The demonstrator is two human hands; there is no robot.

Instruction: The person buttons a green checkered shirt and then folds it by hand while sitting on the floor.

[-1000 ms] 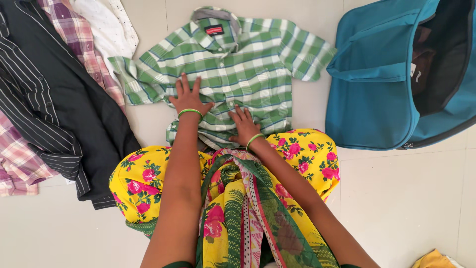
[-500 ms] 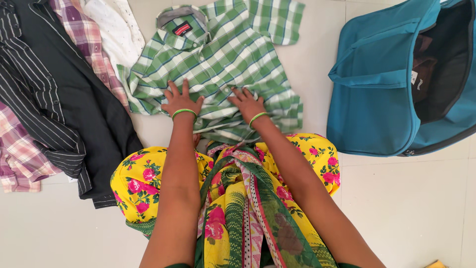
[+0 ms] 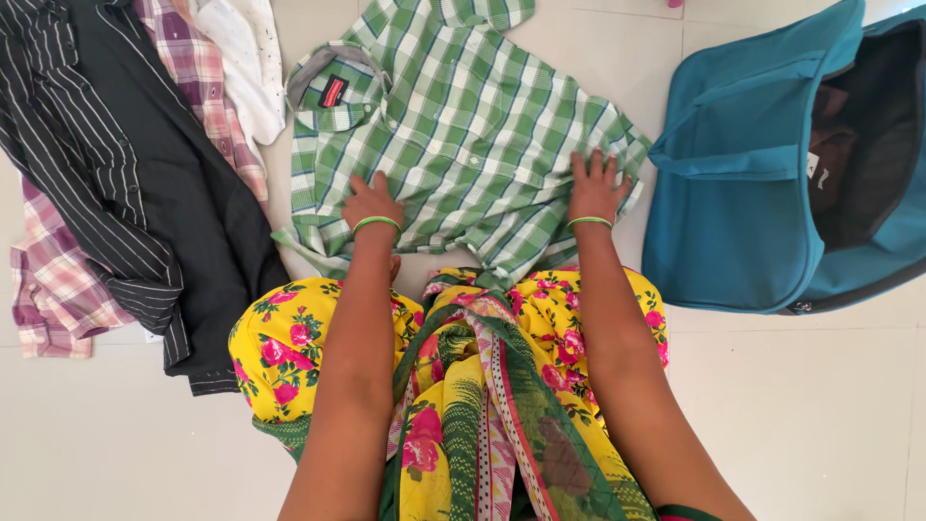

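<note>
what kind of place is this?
Probably a room in a home: a person sits on a pale tiled floor, both hands flat on a green checked shirt, with more shirts piled on one side and an open teal bag on the other.

Both hands, left hand [image 3: 371, 205] and right hand [image 3: 594, 188], press flat on the green-and-white checked cotton shirt [image 3: 463, 125], teal fabric bag [image 3: 752, 183] just beside the right.

Four shirts [image 3: 463, 135], one teal bag [image 3: 743, 193], two green bangles [image 3: 374, 224]
</note>
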